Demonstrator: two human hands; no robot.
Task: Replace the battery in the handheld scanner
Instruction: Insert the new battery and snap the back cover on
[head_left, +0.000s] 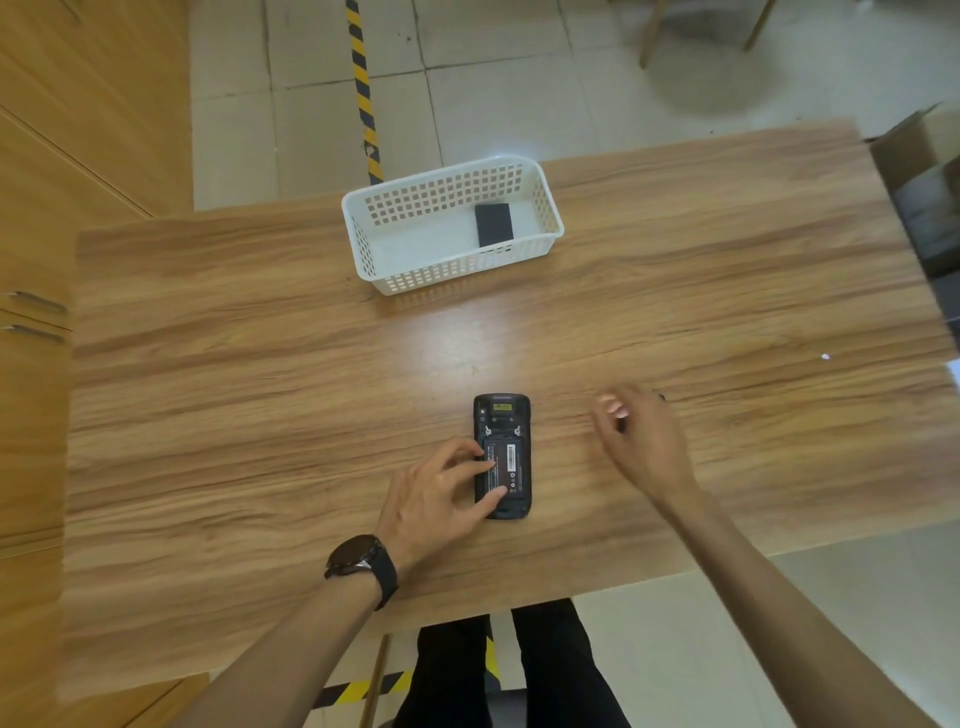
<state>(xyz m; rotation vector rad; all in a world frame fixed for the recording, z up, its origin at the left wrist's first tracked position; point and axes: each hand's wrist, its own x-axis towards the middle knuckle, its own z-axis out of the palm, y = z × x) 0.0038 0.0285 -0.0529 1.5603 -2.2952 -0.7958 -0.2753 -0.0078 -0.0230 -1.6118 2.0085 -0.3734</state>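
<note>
Flat on woodgrain, the slab-shaped scanner — left hand fingertips pressing, right hand loosely curled, empty.

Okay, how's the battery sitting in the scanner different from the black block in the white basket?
The battery in the scanner shows a label with a white barcode strip and red marks; the black block in the basket looks plain, with no label visible. The scanner's battery sits seated in the open back, with the left hand touching it; the block lies loose and untouched on the basket floor. Both are dark, flat rectangles lying flat.
</note>
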